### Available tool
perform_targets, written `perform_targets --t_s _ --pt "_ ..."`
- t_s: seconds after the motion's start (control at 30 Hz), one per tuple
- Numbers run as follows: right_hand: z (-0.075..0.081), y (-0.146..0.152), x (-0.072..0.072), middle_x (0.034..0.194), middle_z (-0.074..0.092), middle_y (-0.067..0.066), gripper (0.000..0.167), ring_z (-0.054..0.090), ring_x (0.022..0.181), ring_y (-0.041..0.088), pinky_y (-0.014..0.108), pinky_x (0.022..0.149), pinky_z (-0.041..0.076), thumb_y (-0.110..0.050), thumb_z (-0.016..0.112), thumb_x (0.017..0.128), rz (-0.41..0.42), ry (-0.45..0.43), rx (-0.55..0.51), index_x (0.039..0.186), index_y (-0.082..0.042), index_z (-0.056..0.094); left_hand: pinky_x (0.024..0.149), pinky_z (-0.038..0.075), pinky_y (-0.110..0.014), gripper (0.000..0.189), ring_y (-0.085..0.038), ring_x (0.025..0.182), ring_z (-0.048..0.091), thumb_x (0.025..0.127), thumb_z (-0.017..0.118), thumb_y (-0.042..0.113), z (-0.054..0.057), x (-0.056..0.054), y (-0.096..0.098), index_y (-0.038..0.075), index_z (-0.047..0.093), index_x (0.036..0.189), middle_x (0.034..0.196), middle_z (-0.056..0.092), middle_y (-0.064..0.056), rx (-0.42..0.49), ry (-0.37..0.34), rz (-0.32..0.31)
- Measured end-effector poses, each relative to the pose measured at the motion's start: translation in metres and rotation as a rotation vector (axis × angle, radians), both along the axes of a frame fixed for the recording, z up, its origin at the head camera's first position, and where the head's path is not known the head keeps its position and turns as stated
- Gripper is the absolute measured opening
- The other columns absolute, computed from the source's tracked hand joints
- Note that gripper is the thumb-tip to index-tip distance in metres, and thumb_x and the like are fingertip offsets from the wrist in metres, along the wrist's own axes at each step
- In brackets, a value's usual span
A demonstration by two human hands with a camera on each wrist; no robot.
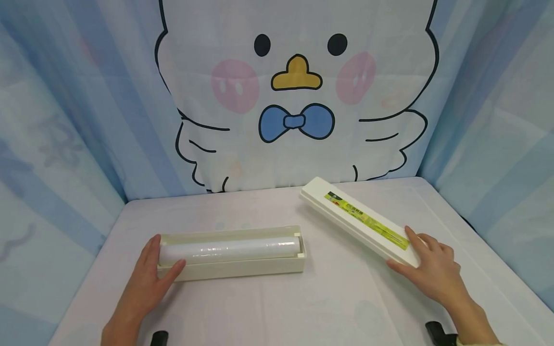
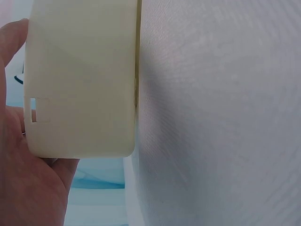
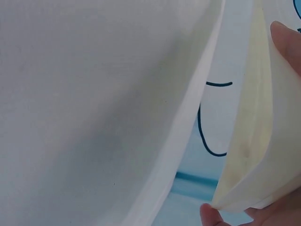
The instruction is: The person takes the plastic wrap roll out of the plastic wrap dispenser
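A cream plastic cling film box (image 1: pixel 242 270) sits lidless on the table, holding a white roll of cling film (image 1: pixel 233 248). My left hand (image 1: pixel 144 281) grips its left end, thumb on the near side and fingers on the far side. The left wrist view shows the box's plain end wall (image 2: pixel 84 80) with a small square slot. My right hand (image 1: pixel 437 271) holds the near end of the white lid (image 1: pixel 356 225), which slants away to the left above the table. Along the lid's top runs a yellow-green label (image 1: pixel 368 220). In the right wrist view the lid's hollow underside (image 3: pixel 249 127) shows.
A white cloth covers the table (image 1: pixel 277 312). Behind it hangs a curtain (image 1: pixel 298 158) printed with a cartoon face and a blue bow, with blue curtains at both sides. Black wrist-camera parts (image 1: pixel 440 333) show near the bottom edge.
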State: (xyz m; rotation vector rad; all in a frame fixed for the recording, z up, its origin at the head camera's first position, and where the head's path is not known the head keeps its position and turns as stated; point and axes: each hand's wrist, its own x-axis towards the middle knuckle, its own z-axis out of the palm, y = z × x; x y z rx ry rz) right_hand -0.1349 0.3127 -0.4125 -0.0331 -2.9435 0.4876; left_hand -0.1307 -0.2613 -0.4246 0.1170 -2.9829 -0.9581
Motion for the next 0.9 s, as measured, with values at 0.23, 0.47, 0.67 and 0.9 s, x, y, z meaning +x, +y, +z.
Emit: perform_targets --t_s 0.23,0.47,0.67,0.9 --pt "-0.002 0.005 0.001 0.138 0.035 0.035 0.103 0.031 0.118 0.063 0.08 0.073 0.034 -0.061 0.072 0.085 -0.017 -0.018 0.012 0.158 -0.004 0.027 0.11 0.018 -0.071 0.106 -0.056 0.144 0.014 0.097 0.057 0.059 0.0 -0.001 0.0 -0.004 -0.003 0.159 0.161 0.002 -0.033 0.006 -0.015 0.003" --pt "-0.004 0.01 0.002 0.139 0.033 0.035 0.103 0.03 0.118 0.066 0.079 0.072 0.034 -0.062 0.071 0.086 -0.03 -0.042 0.01 0.157 -0.003 0.027 0.11 0.018 -0.071 0.107 -0.056 0.144 0.013 0.097 0.057 0.059 0.001 -0.001 0.0 -0.004 -0.004 0.158 0.161 0.002 -0.034 0.006 -0.02 0.003" --pt "-0.004 0.013 0.003 0.137 0.032 0.036 0.103 0.028 0.117 0.068 0.079 0.07 0.034 -0.064 0.069 0.086 -0.044 -0.067 0.012 0.157 -0.002 0.026 0.11 0.018 -0.071 0.107 -0.056 0.144 0.013 0.097 0.057 0.059 0.001 -0.001 0.0 -0.005 -0.004 0.158 0.161 0.002 -0.034 0.009 -0.018 0.002" --pt "-0.005 0.016 0.003 0.137 0.03 0.037 0.104 0.026 0.116 0.07 0.079 0.07 0.034 -0.065 0.067 0.087 -0.06 -0.082 0.014 0.157 -0.002 0.024 0.11 0.018 -0.071 0.107 -0.057 0.144 0.013 0.097 0.058 0.059 0.001 -0.001 0.0 -0.005 -0.003 0.158 0.161 0.003 -0.034 0.012 -0.01 -0.001"
